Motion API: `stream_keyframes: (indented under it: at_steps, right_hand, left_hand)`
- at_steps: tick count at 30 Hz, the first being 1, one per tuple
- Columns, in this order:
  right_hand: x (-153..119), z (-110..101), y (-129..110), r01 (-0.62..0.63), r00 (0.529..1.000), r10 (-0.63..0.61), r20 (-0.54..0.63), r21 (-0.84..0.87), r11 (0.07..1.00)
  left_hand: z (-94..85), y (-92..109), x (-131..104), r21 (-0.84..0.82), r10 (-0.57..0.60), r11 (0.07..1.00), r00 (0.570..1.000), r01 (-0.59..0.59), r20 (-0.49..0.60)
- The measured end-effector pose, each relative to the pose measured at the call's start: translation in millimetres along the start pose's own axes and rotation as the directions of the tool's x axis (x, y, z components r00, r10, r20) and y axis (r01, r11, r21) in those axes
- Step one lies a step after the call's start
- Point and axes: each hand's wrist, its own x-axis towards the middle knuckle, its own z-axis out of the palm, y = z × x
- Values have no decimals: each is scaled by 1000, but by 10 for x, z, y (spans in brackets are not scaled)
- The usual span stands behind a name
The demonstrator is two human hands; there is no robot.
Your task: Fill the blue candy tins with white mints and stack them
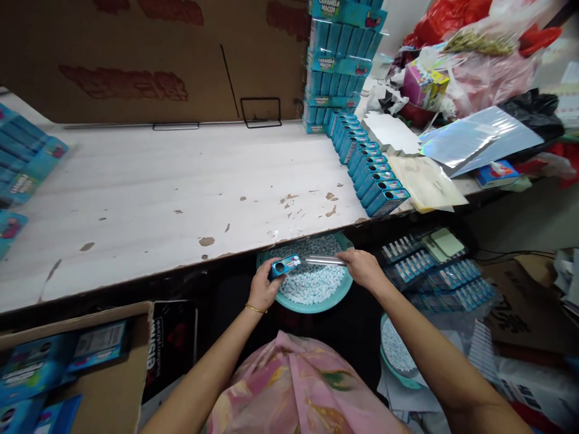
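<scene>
The left hand (263,288) has its fingers wrapped round a small blue box (284,266), tilted over the left part of a teal basin (312,307) full of pale candies (311,286); a few white pieces lie on the end of the box nearer the right hand (362,269). The right hand's fingers pinch the end of a metal tool (324,261), which reaches across the basin towards the box. The basin sits low, just beside the front edge of the white worktop (190,199). On the worktop, a row of small blue boxes (368,175) runs back to a tall stack of blue packs (337,63), with white cards (391,132) beside it. A second basin (398,349) of candies is below the right forearm, and a cardboard box (108,386) holding blue packages is at the lower left
</scene>
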Motion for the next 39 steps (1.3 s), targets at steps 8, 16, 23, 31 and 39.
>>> stream_keyframes:
  at_steps: [8, 16, 23, 31, 39]
  right_hand:
    - [558, 1024, -537, -95, 994, 77, 80, 256, 962]
    - [625, 1136, -317, -57, 998, 47, 32, 512, 857]
    - [292, 419, -32, 130, 990, -69, -121, 624, 770]
    - [-20, -421, -501, 210, 972, -212, -97, -29, 977]
    - [-119, -586, -829, 258, 956, -282, -81, -220, 941]
  left_hand:
    - [-209, 64, -22, -11, -84, 996, 988, 83, -131]
    - [-360, 130, -57, -43, -129, 991, 975, 123, -180]
    - [-177, 89, -15, -26, -63, 998, 990, 60, -122]
    - [79, 180, 3, 115, 51, 992, 998, -47, -29]
    - [115, 177, -21, 128, 49, 991, 999, -48, 3]
